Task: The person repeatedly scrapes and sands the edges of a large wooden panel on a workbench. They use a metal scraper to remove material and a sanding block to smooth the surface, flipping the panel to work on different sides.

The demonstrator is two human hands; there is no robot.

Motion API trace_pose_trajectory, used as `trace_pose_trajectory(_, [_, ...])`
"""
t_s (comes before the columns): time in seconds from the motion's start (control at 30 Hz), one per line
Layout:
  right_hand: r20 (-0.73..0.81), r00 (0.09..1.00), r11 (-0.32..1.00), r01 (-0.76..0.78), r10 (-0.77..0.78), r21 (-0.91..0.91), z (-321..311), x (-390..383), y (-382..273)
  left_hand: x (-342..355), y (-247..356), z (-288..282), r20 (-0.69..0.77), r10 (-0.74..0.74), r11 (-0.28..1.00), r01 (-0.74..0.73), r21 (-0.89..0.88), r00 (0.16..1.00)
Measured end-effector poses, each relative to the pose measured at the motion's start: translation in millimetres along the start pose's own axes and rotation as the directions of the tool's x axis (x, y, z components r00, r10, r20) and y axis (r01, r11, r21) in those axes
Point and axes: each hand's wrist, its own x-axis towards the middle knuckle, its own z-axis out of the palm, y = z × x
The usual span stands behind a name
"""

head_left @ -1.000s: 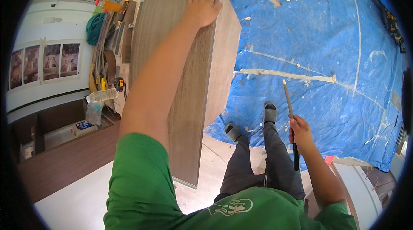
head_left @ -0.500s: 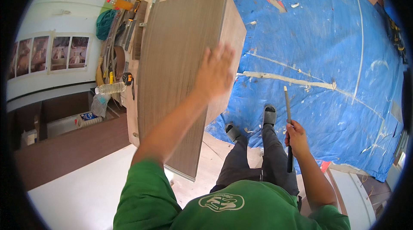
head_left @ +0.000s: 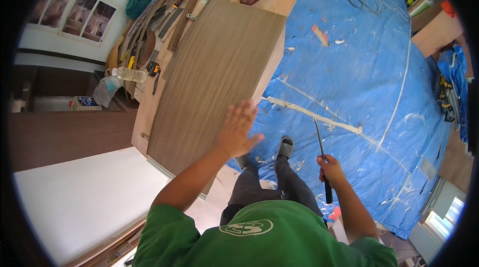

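Panel [head_left: 219,62], wood-grained, at left; left hand [head_left: 240,128] spread, empty, at its right edge; right hand [head_left: 330,169] wrapped round 1 slim, black-handled tool [head_left: 328,191].

Green shirt [head_left: 299,232], white oval emblem [head_left: 247,227], dark trousers [head_left: 295,182], grey slippers [head_left: 285,150]

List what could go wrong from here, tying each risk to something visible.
The left hand is at the right edge of the wood-grain panel; a rough spot might scrape it, though contact is unclear.
The slim tool in the right hand sticks out forward; a leftward swing might mark the panel.
The clear bottle lies sideways by the left edge of the workbench; a knock could roll it off.
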Motion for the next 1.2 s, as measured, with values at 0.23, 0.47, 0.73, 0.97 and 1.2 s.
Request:
trace_pose_trajectory(0.23, [-0.194,0.976,0.994,-0.105,0.098,-0.028,-46,-12,80,64,-30,13,0.005,-0.066,0.97,0.063,0.235,0.998])
trace_pose_trajectory(0.47, [-0.35,0.935,0.978,-0.127,0.063,-0.164,-67,-44,111,225,-38,23,-0.051,-0.044,0.967,0.056,0.249,0.998])
trace_pose_trajectory(0.73, [-0.417,0.908,0.922,-0.189,0.033,-0.339,-89,-88,126,324,-51,35,-0.073,-0.091,0.945,0.109,0.309,0.993])
trace_pose_trajectory(0.97, [-0.4,0.916,0.907,-0.173,0.006,-0.383,-85,-88,144,207,-32,42,-0.141,0.035,0.956,0.008,0.293,0.989])
trace_pose_trajectory(1.2, [-0.209,0.968,0.822,-0.005,-0.139,-0.569,-77,-16,111,-28,-7,11,-0.01,-0.014,0.97,0.016,0.242,1.0])
